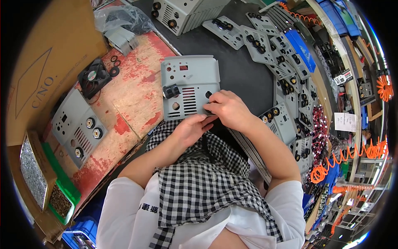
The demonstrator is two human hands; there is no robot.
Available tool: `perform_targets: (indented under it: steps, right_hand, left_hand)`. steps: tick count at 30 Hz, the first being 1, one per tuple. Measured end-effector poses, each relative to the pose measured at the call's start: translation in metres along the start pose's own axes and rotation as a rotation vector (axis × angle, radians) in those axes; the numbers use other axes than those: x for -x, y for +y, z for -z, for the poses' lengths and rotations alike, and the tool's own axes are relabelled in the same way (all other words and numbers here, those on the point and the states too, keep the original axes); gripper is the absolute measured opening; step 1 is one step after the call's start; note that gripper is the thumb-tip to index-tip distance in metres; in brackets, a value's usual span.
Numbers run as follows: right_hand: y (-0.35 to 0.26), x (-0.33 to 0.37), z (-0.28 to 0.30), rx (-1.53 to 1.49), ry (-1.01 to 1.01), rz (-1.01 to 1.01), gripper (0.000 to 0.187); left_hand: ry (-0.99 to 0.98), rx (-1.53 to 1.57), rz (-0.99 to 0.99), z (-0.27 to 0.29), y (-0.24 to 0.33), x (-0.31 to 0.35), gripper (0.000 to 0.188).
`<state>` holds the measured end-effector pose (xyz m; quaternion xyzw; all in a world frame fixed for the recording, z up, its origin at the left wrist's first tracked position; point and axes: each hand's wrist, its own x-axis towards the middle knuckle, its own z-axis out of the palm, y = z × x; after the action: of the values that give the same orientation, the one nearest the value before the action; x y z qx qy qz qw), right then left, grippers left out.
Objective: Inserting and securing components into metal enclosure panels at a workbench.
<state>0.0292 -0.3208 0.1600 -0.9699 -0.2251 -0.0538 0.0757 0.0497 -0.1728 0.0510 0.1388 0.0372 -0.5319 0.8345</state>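
A grey metal panel with slots and round holes lies before me, its near edge reaching over my lap. One black round socket sits at its left side. My right hand is closed at the panel's lower right corner, its fingertips pinched on a small black part that they mostly cover. Just below the near edge is my left hand, closed, thumb against that edge and fingers curled beneath it. The fingertips of both hands nearly meet there.
On the worn red bench at left are another panel with brass-nutted sockets, a black fan and black rings. Several panels with black sockets crowd the dark mat's right side. Orange coiled hoses hang at far right.
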Motion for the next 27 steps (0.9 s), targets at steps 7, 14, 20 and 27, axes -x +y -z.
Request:
perform_targets:
  steps: [7,14,20,27]
  right_hand:
    - [0.002,0.004,0.001,0.016,0.030,0.044,0.025]
    - [0.005,0.003,-0.006,-0.081,0.005,0.066,0.022]
    - [0.006,0.001,-0.006,-0.097,-0.007,-0.053,0.019]
    - [-0.007,-0.003,-0.006,0.036,-0.104,-0.172,0.014]
  left_hand:
    - [-0.016,-0.055,-0.001,0.001,0.000,-0.001,0.033]
    - [-0.026,-0.063,0.010,0.006,-0.001,-0.003,0.032]
    - [-0.005,-0.032,-0.004,-0.007,0.002,0.002,0.026]
    - [0.013,-0.023,-0.001,0.003,0.000,0.000,0.025]
